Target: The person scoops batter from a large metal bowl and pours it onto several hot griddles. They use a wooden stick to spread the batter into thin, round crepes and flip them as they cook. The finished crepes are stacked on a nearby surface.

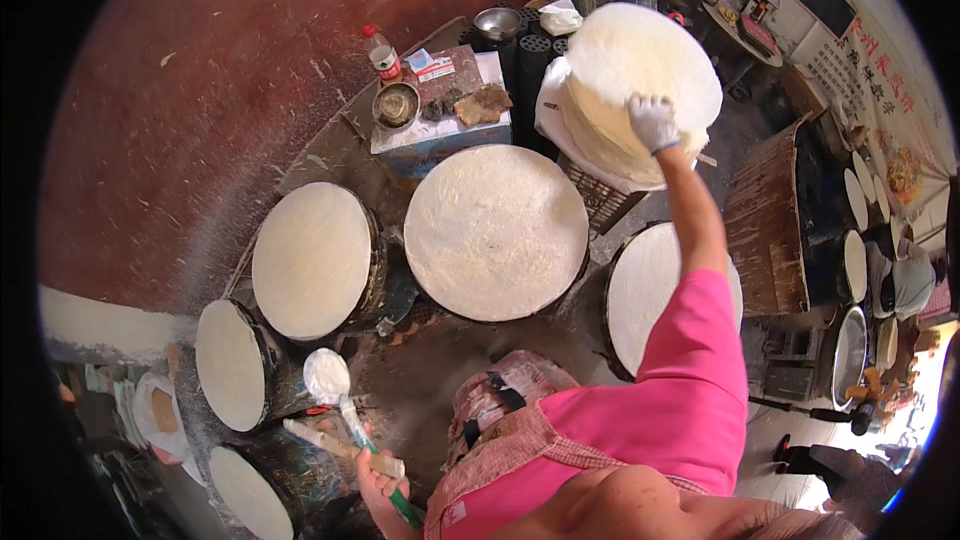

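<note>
My left hand [378, 485] is closed around the green handle of a ladle [327, 377] whose bowl is coated in white batter. A short wooden stick [325, 437] lies across the handle in the same grip. My right hand [655, 123], in a white glove, reaches far forward to a stack of thin round flatbreads [610, 135]. Its fingers look curled at the near edge of the top pale flatbread [640, 50]; the fingertips are partly hidden. Between my arms sits a round griddle [497, 232] covered with a pale layer, and another griddle [640, 285] is partly behind my right arm.
More covered griddles [312, 260] curve along my left. A box [425, 148] holds a bottle [381, 52] and a metal bowl [396, 104]. Black cylinders [535, 70] stand beside the stack. A rusty panel [765, 220] and another person [912, 285] are at right.
</note>
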{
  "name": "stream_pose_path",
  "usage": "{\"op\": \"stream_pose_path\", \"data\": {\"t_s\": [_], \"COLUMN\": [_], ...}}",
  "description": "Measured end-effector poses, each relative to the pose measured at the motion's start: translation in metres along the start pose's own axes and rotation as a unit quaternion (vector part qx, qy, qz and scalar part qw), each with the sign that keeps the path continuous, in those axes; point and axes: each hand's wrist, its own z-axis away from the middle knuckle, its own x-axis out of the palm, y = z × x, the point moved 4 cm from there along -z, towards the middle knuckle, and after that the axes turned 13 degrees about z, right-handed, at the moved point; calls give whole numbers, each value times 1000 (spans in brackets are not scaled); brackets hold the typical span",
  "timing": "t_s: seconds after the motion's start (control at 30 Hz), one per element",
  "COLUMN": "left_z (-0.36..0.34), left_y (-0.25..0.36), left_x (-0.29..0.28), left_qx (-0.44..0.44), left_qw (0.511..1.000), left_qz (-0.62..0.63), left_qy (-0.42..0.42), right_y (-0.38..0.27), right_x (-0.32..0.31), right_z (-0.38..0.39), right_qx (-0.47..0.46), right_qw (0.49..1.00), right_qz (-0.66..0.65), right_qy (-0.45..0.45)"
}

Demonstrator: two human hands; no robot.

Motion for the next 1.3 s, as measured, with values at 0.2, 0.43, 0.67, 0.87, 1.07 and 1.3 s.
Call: {"op": "stream_pose_path", "data": {"t_s": [0.2,0.43,0.67,0.87,1.07,1.3], "left_z": [27,37,40,51,34,28], "left_y": [-4,11,55,67,52,47], "left_x": [-13,-30,-64,-66,-39,-21], "left_qx": [69,83,32,135,187,304], "left_qw": [996,996,997,988,967,942], "left_qz": [38,-27,60,67,166,74], "left_qy": [42,-13,-35,17,52,124], "right_y": [-50,-17,-49,-207,-344,-390], "right_x": [41,54,7,13,135,142], "right_z": [49,65,35,-76,-113,-132], "right_qx": [62,131,265,369,351,195], "right_qw": [976,947,923,578,653,755], "right_qz": [22,-8,-12,-606,-477,-422], "right_qy": [-206,-291,-278,-403,-473,-463]}}
